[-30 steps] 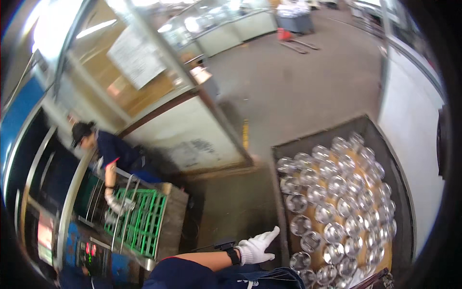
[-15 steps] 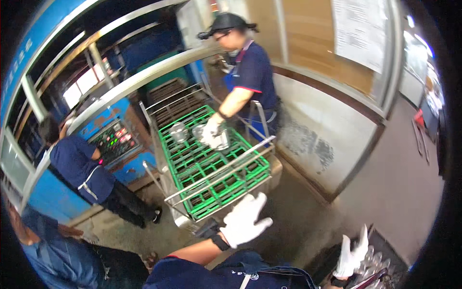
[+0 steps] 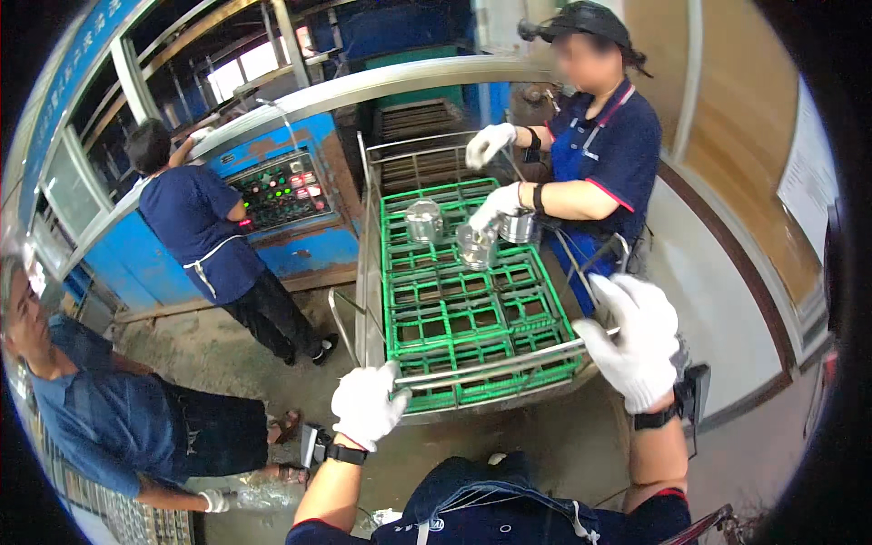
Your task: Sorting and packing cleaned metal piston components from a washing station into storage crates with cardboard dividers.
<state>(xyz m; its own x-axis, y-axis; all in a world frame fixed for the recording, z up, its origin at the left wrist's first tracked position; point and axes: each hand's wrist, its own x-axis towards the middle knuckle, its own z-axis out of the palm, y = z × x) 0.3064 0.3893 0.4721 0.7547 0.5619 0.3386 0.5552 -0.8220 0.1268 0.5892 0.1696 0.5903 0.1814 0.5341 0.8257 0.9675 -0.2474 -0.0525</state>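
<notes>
In front of me stands a cart with a green wire rack (image 3: 436, 325) in it. A thin metal rail (image 3: 490, 365) runs across its near end. My left hand (image 3: 368, 406), in a white glove, is closed around the rail's left end. Gloved in white too, my right hand (image 3: 639, 338) is raised at the right end of the rail, thumb and fingers spread and nothing held. Shiny clear cylindrical containers (image 3: 423, 222) stand on the far half of the rack. A co-worker's gloved hand (image 3: 497, 205) reaches down to them; that person's other hand (image 3: 490, 145) is lifted above the rack.
The co-worker (image 3: 604, 136) stands at the cart's right side. On the left, another person (image 3: 200, 218) faces a blue machine with a control panel (image 3: 283, 195). A third person (image 3: 109, 400) is close at lower left. A white-and-brown wall (image 3: 727, 263) borders the right.
The cart is now closer and more central in my view. Both my hands have come to its near end; the left has closed on the rail. The co-worker's hands have moved apart.
</notes>
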